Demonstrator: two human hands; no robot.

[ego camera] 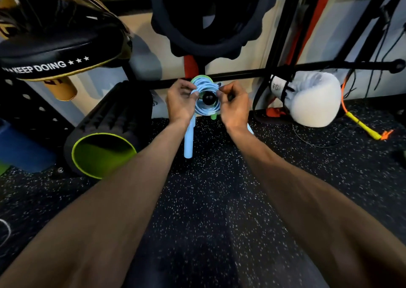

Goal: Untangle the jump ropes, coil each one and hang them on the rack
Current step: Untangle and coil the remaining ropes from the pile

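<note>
Two hands meet at the black ball-tipped peg (208,98), which sticks out toward the viewer from the horizontal bar (252,73) of the rack. A pale blue rope (206,111), wound into a tight coil, encircles the ball of the peg. The left hand (179,99) is just left of the peg, its fingers curled in and pinching the near side of the coil; the right hand (234,105) is just right of the peg, fingers bent and pinching the opposite side of the same coil. One blue handle (188,143) of this rope hangs straight down below and slightly left of the peg, under the left wrist. Behind the blue loops, a rim of green rope (201,77) shows directly above the peg, and a stub of green (213,116) pokes out just beneath it; whether the green coil rests on the peg cannot be told. Well to the right of the peg a white boxing glove (314,98) hangs against the wall, and farther right a yellow rope handle (362,126) with an orange cord lies slanted on the floor. Lower left of the peg sits a black foam roller (103,147) with a green core, and high to the left a black and gold pad (61,50) reads KEEP DOING. Black speckled floor (208,210) spreads beneath the peg and both forearms.
</note>
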